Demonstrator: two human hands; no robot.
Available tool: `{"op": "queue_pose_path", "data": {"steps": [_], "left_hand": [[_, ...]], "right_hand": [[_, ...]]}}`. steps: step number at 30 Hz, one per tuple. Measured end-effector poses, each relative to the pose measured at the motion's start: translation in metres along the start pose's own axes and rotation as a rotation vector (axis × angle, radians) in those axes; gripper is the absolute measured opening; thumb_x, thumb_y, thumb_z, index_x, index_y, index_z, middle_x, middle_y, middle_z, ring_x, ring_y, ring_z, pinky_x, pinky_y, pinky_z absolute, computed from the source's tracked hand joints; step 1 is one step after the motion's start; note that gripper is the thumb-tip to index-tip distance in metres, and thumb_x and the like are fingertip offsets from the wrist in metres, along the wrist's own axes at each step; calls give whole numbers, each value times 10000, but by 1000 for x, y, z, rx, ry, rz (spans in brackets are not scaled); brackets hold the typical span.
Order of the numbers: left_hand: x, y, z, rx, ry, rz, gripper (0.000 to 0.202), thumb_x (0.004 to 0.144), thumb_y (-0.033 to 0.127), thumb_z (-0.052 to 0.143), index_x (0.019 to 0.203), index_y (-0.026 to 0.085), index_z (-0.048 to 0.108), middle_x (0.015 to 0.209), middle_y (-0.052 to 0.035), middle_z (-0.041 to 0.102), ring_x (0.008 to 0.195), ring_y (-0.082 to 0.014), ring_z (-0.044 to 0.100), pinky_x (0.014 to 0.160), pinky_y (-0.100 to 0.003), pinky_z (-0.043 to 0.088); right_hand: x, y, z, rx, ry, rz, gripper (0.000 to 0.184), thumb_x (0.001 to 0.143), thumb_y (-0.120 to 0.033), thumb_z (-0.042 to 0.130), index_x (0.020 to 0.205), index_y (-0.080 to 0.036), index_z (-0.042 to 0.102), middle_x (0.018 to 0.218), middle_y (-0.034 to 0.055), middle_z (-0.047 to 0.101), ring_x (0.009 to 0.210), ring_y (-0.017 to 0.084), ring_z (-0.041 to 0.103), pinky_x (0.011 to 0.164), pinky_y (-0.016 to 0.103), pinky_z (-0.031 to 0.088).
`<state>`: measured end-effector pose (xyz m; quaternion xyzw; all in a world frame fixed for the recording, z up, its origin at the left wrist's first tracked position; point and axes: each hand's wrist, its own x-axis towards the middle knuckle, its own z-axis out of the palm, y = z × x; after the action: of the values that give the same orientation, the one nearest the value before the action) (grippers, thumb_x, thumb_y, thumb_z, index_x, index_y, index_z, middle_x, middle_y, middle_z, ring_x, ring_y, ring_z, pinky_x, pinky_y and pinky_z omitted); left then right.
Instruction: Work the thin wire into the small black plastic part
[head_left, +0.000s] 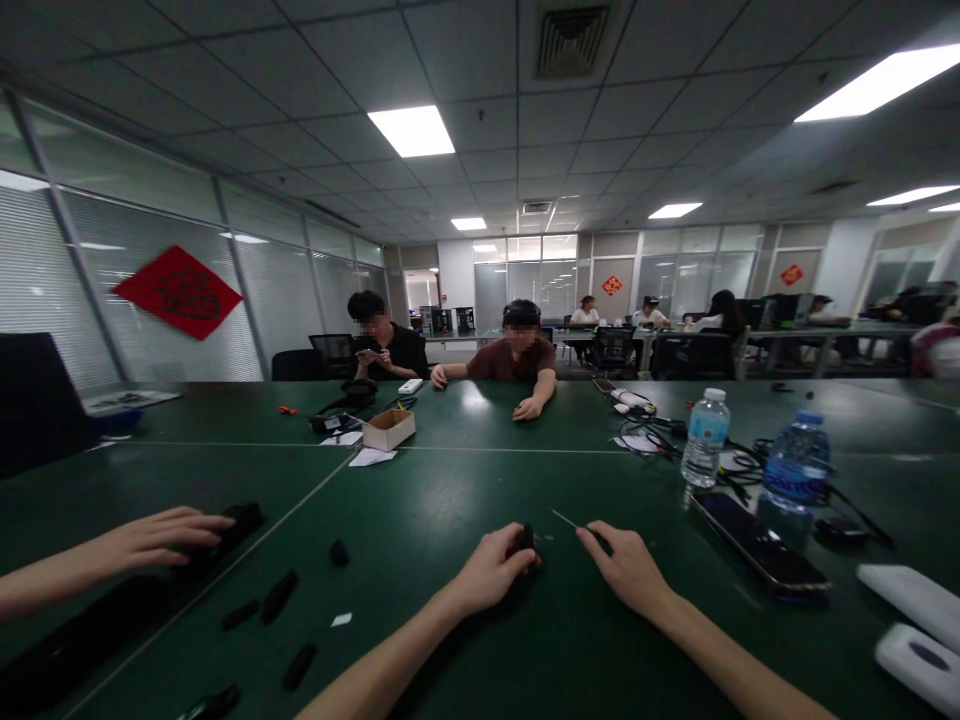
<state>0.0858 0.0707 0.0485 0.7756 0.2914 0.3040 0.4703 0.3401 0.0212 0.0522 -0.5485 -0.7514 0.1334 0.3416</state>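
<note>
My left hand (491, 572) is closed around a small black part (528, 536), whose rounded top shows between thumb and fingers; it rests low over the green table. To its right, my right hand (628, 572) grips a thin metal tool (564, 518) with a slim shaft. The shaft points left and away from me, its tip apart from the black part, and the handle is hidden in my fingers. Left of my left hand lie several small black pieces (279, 597) and a white scrap (341, 620).
A co-worker's hand (169, 535) reaches in from the left onto a black object (241, 520). At right stand two water bottles (705, 440), a phone (757, 540), cables and white devices (919, 665). An open cardboard box (388, 432) sits farther back. Two people sit opposite.
</note>
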Motion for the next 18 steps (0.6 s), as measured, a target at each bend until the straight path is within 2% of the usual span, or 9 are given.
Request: {"op": "queue_pose_path", "data": {"steps": [2,8,18], "left_hand": [[0,1,0,-13,8,6,297,915,414,495,1071,167,551,986,-70,660,837,-175,598,744,-305,465],[1,-1,0,-84,71,-8,323,913,441,484,1064,161,539,998,-76,639,781,-158,589,684,-284,471],[7,-17,1,-92,82,32,293,928,393,462,1052,142,550,987,-86,626,741,-143,582,649,-267,458]], "right_hand": [[0,1,0,2,-12,16,411,991,-484,341,1015,-205,643,820,31,668,678,161,625,640,268,472],[-4,-9,3,-104,-189,-88,383,964,-487,405,936,-214,671,799,14,669,682,152,617,671,263,462],[-4,-19,-4,-152,-183,-106,404,973,-487,386,926,-199,665,772,20,657,649,146,599,645,257,444]]}}
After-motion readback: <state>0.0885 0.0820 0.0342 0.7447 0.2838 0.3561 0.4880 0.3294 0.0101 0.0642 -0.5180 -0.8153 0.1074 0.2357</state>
